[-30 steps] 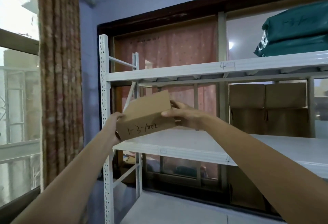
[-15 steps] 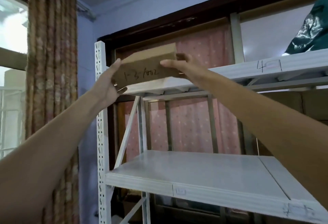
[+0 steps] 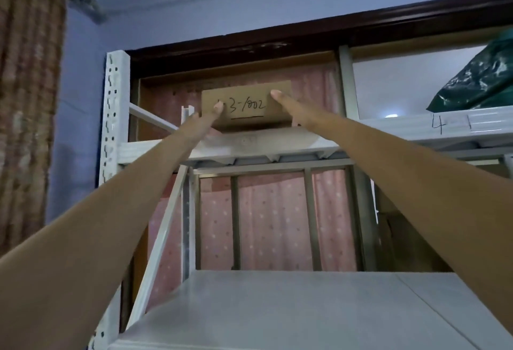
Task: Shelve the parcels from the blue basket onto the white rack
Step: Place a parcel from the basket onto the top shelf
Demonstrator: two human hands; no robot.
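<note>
A brown cardboard parcel (image 3: 247, 107) with handwritten numbers on its front sits on the upper shelf (image 3: 155, 148) of the white rack, near its left end. My left hand (image 3: 206, 118) reaches up with straight fingers touching the parcel's front at the lower left. Straight fingertips of my right hand (image 3: 288, 107) press against the front at the upper right. The blue basket is out of view.
A dark green plastic-wrapped parcel (image 3: 483, 80) lies on the same upper shelf at the far right. The rack's perforated white upright (image 3: 112, 116) stands at the left. A lower white shelf (image 3: 291, 308) spreads below. A pink curtain hangs behind the rack, and a brown curtain (image 3: 27, 100) at far left.
The parcel went from being held in front of the middle shelf, up to the upper shelf's edge, and now sits on it. Both hands changed from gripping its sides to fingers touching its front.
</note>
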